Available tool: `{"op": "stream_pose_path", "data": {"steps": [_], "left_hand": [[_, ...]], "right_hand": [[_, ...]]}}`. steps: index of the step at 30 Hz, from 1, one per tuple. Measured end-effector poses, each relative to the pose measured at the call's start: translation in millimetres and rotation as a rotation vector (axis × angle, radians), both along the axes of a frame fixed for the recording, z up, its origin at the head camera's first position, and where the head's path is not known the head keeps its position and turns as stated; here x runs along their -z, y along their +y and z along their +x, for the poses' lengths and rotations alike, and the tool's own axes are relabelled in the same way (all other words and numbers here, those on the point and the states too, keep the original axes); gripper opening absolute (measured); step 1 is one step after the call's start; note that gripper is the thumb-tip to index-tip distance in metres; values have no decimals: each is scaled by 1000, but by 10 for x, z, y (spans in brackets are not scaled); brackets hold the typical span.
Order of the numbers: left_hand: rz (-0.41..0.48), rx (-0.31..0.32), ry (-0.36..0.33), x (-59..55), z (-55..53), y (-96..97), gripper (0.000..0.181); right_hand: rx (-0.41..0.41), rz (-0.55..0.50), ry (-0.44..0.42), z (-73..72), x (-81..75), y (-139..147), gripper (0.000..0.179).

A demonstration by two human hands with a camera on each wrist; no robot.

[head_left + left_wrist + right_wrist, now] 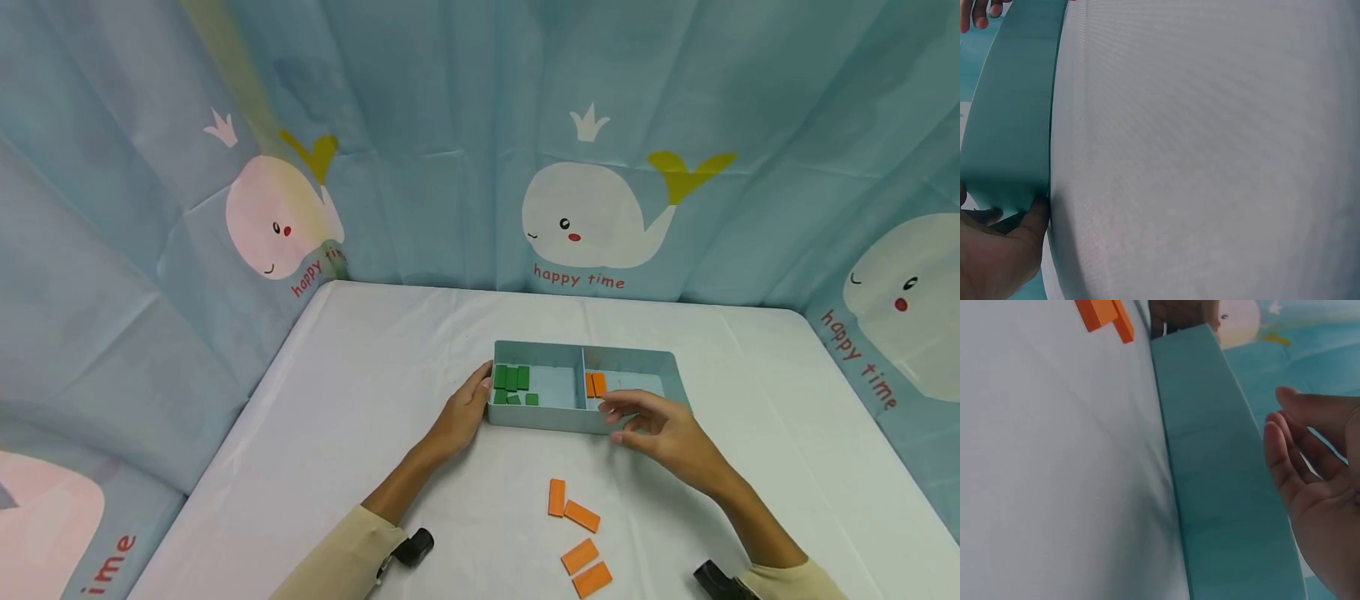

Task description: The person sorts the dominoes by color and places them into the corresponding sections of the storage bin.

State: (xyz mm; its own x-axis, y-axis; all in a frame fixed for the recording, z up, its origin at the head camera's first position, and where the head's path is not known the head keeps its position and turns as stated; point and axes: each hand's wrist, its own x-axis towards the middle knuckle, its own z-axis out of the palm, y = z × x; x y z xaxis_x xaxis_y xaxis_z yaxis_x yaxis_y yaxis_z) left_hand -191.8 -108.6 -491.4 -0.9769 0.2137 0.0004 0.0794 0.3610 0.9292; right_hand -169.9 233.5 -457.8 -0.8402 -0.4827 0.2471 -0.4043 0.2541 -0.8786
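Note:
A teal box [551, 418] with a divider stands on the white table. My left hand [459, 417] holds its left end, the thumb near the front corner in the left wrist view. Several green blocks [512, 378] lie in the left compartment. Two orange blocks [596, 385] stand out beside the divider in the right compartment, partly behind my right hand [660, 429]. That hand hovers over the front wall with fingers loosely bent and nothing between thumb and fingertips. In the right wrist view the hand [1316, 450] is above the box rim.
Several loose orange blocks [582, 515] lie on the white tabletop [360, 375] in front of the box. A blue curtain [450, 125] printed with whales rises behind the table and along both sides. A dark wrist device [414, 547] sits at the left sleeve.

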Motion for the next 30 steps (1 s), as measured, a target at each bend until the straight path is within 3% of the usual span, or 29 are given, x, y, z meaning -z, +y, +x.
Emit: {"op": "stream_pose_path", "data": {"steps": [8, 30], "left_hand": [[-6, 9, 6, -2, -10, -5, 59], [9, 9, -8, -8, -4, -6, 60]], "right_hand": [[-95, 13, -133, 133, 32, -19, 43], [-274, 34, -365, 318, 236, -43, 54]]}}
